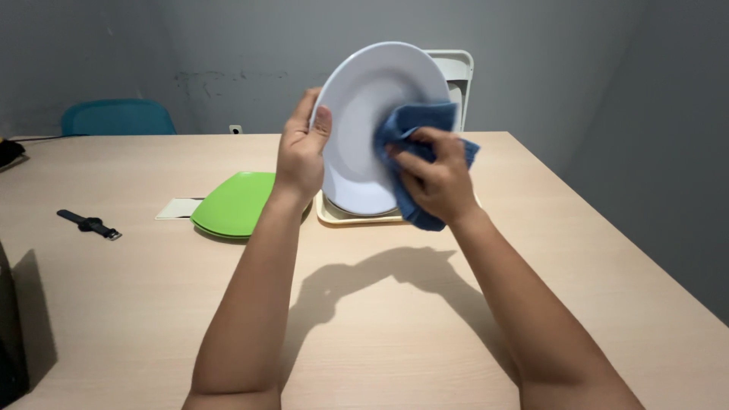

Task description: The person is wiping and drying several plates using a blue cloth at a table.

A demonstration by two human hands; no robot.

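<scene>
Two bare forearms come up from the bottom edge, no sleeves showing anywhere along them. The left hand and the right hand wear no gloves, and no rings, bracelets or straps show; the fingernails are short and plain

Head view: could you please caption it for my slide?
Left hand tilts a white plate while right hand presses a blue cloth against it.

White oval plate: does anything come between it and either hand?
Yes. A folded blue cloth lies between the right hand and the white oval plate. The left hand grips the rim bare.
</scene>
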